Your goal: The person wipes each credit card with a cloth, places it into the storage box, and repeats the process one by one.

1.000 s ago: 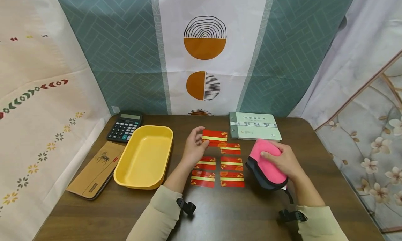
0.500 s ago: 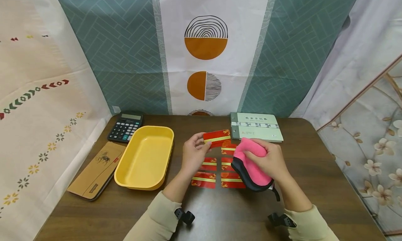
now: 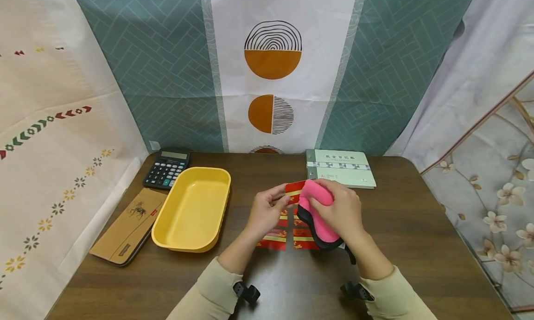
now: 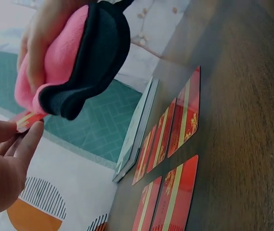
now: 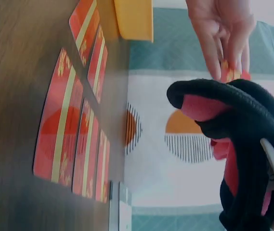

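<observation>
My left hand [image 3: 267, 211] pinches a red card [image 3: 293, 190] with a yellow stripe by its left edge, raised above the table. My right hand [image 3: 344, 211] grips a pink and black plush cloth pad [image 3: 320, 220], folded, with a strap and white tag. The pad covers the card's right part in the head view. In the left wrist view the pad's pink side [image 4: 69, 48] meets the card [image 4: 27, 120] just beyond my left fingertips. Several similar red cards [image 5: 59, 125] lie in two columns on the table below, partly hidden by my hands in the head view.
A yellow tray [image 3: 227, 204] stands left of the cards. Further left are a brown wallet [image 3: 129, 227] and a black calculator [image 3: 167, 169]. A pale green ledger book [image 3: 344, 167] lies at the back right of the dark wooden table [image 3: 417, 227].
My right hand has carried the pad leftward to the card. My left hand has lifted the card off the table and shifted it slightly right and nearer, so the two now meet.
</observation>
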Motion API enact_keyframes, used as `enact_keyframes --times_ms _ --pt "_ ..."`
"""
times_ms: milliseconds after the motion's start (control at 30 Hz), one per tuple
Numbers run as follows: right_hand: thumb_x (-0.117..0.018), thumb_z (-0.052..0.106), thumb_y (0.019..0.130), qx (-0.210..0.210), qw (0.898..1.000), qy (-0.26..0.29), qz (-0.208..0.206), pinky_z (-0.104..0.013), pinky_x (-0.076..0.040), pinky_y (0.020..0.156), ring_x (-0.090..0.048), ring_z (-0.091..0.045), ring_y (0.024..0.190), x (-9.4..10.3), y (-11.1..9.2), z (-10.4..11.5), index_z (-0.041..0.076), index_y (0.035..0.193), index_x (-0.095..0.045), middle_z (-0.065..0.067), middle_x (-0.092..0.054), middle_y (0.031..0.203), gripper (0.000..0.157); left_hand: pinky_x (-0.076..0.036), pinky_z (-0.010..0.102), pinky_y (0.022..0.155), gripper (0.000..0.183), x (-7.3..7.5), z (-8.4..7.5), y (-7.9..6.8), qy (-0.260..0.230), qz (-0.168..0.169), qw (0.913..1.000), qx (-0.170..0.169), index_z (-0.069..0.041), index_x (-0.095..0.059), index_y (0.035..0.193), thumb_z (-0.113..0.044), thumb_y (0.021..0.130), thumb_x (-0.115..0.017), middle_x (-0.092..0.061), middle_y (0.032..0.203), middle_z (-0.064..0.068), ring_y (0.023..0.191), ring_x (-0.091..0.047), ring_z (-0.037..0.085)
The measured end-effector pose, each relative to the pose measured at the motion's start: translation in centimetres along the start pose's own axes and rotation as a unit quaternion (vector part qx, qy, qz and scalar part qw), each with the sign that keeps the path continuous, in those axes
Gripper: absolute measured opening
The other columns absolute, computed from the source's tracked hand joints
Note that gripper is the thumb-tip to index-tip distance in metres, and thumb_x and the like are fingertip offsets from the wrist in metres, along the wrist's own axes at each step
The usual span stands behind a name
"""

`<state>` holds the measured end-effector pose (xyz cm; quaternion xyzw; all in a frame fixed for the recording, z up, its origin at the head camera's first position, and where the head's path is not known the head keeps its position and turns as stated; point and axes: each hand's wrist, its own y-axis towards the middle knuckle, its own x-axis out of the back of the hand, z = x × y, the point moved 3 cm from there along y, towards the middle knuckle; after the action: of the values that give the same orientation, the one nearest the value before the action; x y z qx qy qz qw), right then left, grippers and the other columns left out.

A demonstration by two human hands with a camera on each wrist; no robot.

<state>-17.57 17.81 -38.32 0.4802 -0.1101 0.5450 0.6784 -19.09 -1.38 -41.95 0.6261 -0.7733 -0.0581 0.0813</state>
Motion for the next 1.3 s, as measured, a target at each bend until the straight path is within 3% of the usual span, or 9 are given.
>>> enact_keyframes --times_ms 200,367,467,567,700,867,1033,1133,1300 --pt "-0.089 0.028 0.077 0.044 0.999 -0.009 0.001 -0.041 -0.055 0.06 -0.069 -0.027 0.077 -0.9 -0.3 1.8 0.01 0.116 -0.074 -0.009 -0.074 0.1 0.046 -0.061 0.032 0.083 0.037 -0.6 0.0 -0.1 0.062 0.027 0.9973 -0.029 -0.002 -0.063 0.136 0.0 0.099 -0.061 -0.071 0.121 0.012 0.094 -0.069 0.017" --pt "-0.089 0.024 0.076 0.022 0.999 -0.035 -0.018 -0.045 -0.055 0.06 -0.068 -0.03 0.076 -0.1 -0.2 1.1 0.01 0.116 -0.075 -0.012 -0.074 0.099 0.045 -0.06 0.042 0.086 0.037 0.2 -0.1 -0.2 0.041 0.024 0.9988 -0.015 -0.001 -0.062 0.137 0.001 0.099 -0.061 -0.072 0.117 0.015 0.097 -0.073 0.032" --pt "-0.089 0.023 0.076 0.002 0.998 -0.056 -0.021 -0.046 -0.055 0.06 -0.067 -0.031 0.075 0.3 -0.1 0.6 0.01 0.118 -0.074 -0.013 -0.074 0.098 0.046 -0.06 0.039 0.084 0.038 0.7 -0.2 -0.4 0.033 0.015 0.9993 -0.007 0.001 -0.061 0.137 0.001 0.099 -0.061 -0.072 0.117 0.016 0.098 -0.072 0.037" --pt "-0.089 0.025 0.076 0.006 0.998 -0.064 -0.014 -0.046 -0.055 0.059 -0.068 -0.03 0.075 0.0 -0.2 1.0 0.01 0.118 -0.074 -0.012 -0.074 0.098 0.046 -0.061 0.033 0.08 0.038 0.8 -0.3 -0.5 0.047 0.02 0.9987 -0.008 0.0 -0.061 0.137 0.001 0.1 -0.06 -0.073 0.117 0.014 0.096 -0.073 0.03" --pt "-0.09 0.026 0.075 0.028 0.999 -0.045 -0.009 -0.043 -0.055 0.057 -0.068 -0.028 0.073 -0.7 -0.6 2.5 0.012 0.115 -0.075 -0.009 -0.073 0.097 0.045 -0.061 0.027 0.074 0.038 0.1 -0.6 -0.7 0.074 0.035 0.996 -0.034 -0.002 -0.061 0.138 0.001 0.1 -0.059 -0.072 0.119 0.013 0.092 -0.071 0.019" --pt "-0.091 0.025 0.074 0.037 0.999 -0.012 -0.005 -0.041 -0.055 0.057 -0.069 -0.026 0.074 -0.9 -0.8 3.1 0.012 0.114 -0.075 -0.008 -0.074 0.096 0.045 -0.059 0.025 0.076 0.037 0.0 -0.8 -0.7 0.089 0.029 0.9941 -0.055 -0.001 -0.063 0.136 0.002 0.099 -0.059 -0.072 0.12 0.014 0.091 -0.069 0.018" --pt "-0.091 0.023 0.074 0.007 0.999 -0.039 -0.018 -0.043 -0.054 0.059 -0.067 -0.029 0.074 -0.1 -0.4 1.6 0.011 0.116 -0.075 -0.01 -0.074 0.096 0.046 -0.061 0.039 0.083 0.035 0.8 -0.7 -0.6 0.057 0.017 0.9973 -0.043 0.0 -0.064 0.133 0.003 0.099 -0.059 -0.074 0.113 0.016 0.091 -0.073 0.027" --pt "-0.09 0.022 0.075 0.003 0.998 -0.052 -0.022 -0.044 -0.054 0.059 -0.067 -0.029 0.073 0.2 -0.3 1.5 0.011 0.116 -0.075 -0.01 -0.074 0.094 0.045 -0.06 0.041 0.082 0.035 1.0 -0.7 -0.5 0.035 0.02 0.9986 -0.034 0.002 -0.063 0.134 0.005 0.099 -0.058 -0.072 0.115 0.018 0.093 -0.074 0.031" --pt "-0.09 0.025 0.075 0.042 0.998 -0.037 -0.006 -0.042 -0.056 0.057 -0.068 -0.027 0.074 -0.4 -0.6 3.4 0.011 0.114 -0.075 -0.009 -0.073 0.096 0.044 -0.061 0.028 0.075 0.035 0.3 -0.8 -0.6 0.069 0.035 0.9955 -0.054 0.002 -0.063 0.134 0.004 0.1 -0.057 -0.073 0.115 0.017 0.089 -0.071 0.025"
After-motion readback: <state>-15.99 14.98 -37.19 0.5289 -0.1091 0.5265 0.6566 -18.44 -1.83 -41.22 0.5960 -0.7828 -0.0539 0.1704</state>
